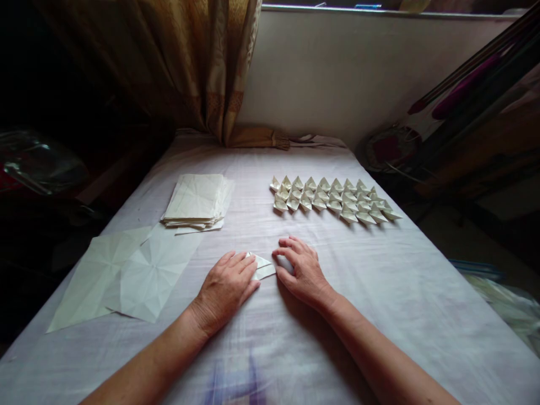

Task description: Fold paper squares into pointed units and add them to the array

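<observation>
A small folded piece of white paper (pixel 264 266) lies flat on the cloth between my hands. My left hand (pixel 228 286) rests palm down over its left part, fingers stretched and lying flat, hiding that side. Beside the paper's right tip is my right hand (pixel 301 270), its fingers curved and apart from the thumb. Nothing shows between them; whether the thumb touches the tip I cannot tell. Several folded paper boats (pixel 333 199) stand in close rows at the back right. Two creased paper sheets (pixel 154 270) lie spread at the left.
A stack of creased paper sheets (pixel 194 197) sits at the back left of the cloth-covered table (pixel 405 315). Behind it hangs a gold curtain (pixel 211 73), its lower end reaching the table's far edge. A pale wall (pixel 337 73) stands beyond.
</observation>
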### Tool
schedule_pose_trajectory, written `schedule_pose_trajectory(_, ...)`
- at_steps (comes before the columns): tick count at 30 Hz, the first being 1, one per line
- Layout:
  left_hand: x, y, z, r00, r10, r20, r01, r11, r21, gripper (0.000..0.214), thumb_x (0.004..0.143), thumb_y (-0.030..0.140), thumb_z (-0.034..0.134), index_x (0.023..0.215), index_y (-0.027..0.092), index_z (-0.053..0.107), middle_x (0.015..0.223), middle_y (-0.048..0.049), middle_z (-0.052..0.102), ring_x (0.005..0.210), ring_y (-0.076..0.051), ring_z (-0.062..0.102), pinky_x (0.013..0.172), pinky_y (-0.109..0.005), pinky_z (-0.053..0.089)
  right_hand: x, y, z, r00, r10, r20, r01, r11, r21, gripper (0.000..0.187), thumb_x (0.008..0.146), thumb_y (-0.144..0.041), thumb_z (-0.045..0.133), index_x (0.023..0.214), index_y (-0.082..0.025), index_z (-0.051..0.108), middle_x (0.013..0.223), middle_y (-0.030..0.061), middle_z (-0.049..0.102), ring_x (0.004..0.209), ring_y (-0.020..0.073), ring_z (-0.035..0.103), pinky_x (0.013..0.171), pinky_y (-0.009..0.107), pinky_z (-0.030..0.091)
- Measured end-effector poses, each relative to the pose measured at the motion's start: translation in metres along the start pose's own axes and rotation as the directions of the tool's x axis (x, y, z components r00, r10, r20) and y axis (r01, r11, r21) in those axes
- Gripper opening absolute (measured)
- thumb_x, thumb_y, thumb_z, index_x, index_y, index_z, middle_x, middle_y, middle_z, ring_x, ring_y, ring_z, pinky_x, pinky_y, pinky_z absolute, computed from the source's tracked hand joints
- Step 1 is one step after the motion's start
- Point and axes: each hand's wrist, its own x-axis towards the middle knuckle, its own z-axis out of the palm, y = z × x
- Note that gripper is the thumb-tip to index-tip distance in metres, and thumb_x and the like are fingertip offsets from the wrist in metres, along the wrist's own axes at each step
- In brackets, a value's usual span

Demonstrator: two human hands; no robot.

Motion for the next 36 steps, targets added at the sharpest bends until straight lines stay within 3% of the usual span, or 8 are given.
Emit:
schedule_pose_trajectory(5,-0.005,-0.002,0.009,1.0,-0.001,-0.029,0.0,0.999,-0.036,0.029,0.093,0.028,0.055,0.118,0.014,0.06,0.121,-0.0116,0.068,0.112,-0.025,0.062,0.102,-0.041,0.043,-0.002,-0.003,0.0,1.0,-0.007,-0.008,0.007,1.0,0.012,0.025,0.079,-0.02,0.06,0.101,-0.024,0.069,0.125,0.0085,0.062,0.128,0.0293,0.047,0.104,0.05,0.034)
schedule_pose_trajectory(14,-0.005,-0.005,0.005,1.0,-0.029,-0.004,0.028,0.992,-0.124,0.033,0.093,0.036,0.054,0.119,0.016,0.062,0.121,-0.011,0.068,0.116,-0.025,0.06,0.104,-0.043,0.042,-0.003,-0.002,-0.001,0.994,-0.105,0.031,0.104,0.994,0.031,0.03,0.078,-0.018,0.066,0.105,-0.029,0.07,0.126,0.0048,0.063,0.127,0.0275,0.049,0.103,0.047,0.035)
schedule_pose_trajectory(20,-0.003,-0.001,0.001,0.998,-0.053,-0.019,0.051,0.994,-0.093,0.032,0.092,0.035,0.055,0.118,0.018,0.063,0.12,-0.0104,0.067,0.117,-0.028,0.056,0.103,-0.045,0.041,-0.002,-0.005,0.004,0.988,-0.155,0.012,0.155,0.987,-0.033,0.021,0.082,-0.02,0.067,0.096,-0.034,0.074,0.125,0.0028,0.064,0.123,0.026,0.051,0.103,0.046,0.034)
schedule_pose_trajectory(27,-0.005,0.001,-0.004,0.996,-0.088,0.033,0.089,0.996,-0.028,0.024,0.09,0.029,0.059,0.112,0.021,0.065,0.093,-0.0057,0.066,0.086,-0.023,0.058,0.081,-0.038,0.046,-0.001,-0.004,0.005,0.985,-0.171,-0.014,0.171,0.985,-0.031,0.014,0.083,-0.023,0.067,0.089,-0.032,0.075,0.12,0.0021,0.067,0.121,0.0256,0.053,0.101,0.045,0.036)
schedule_pose_trajectory(36,-0.009,-0.005,-0.009,0.993,-0.118,0.027,0.119,0.99,-0.069,0.016,0.094,0.027,0.053,0.102,0.023,0.066,0.085,-0.0017,0.066,0.078,-0.02,0.057,0.075,-0.035,0.041,0.0,-0.006,0.003,0.989,-0.147,-0.001,0.147,0.989,0.002,0.012,0.087,-0.027,0.064,0.09,-0.03,0.075,0.117,0.003,0.068,0.119,0.0255,0.054,0.099,0.044,0.038)
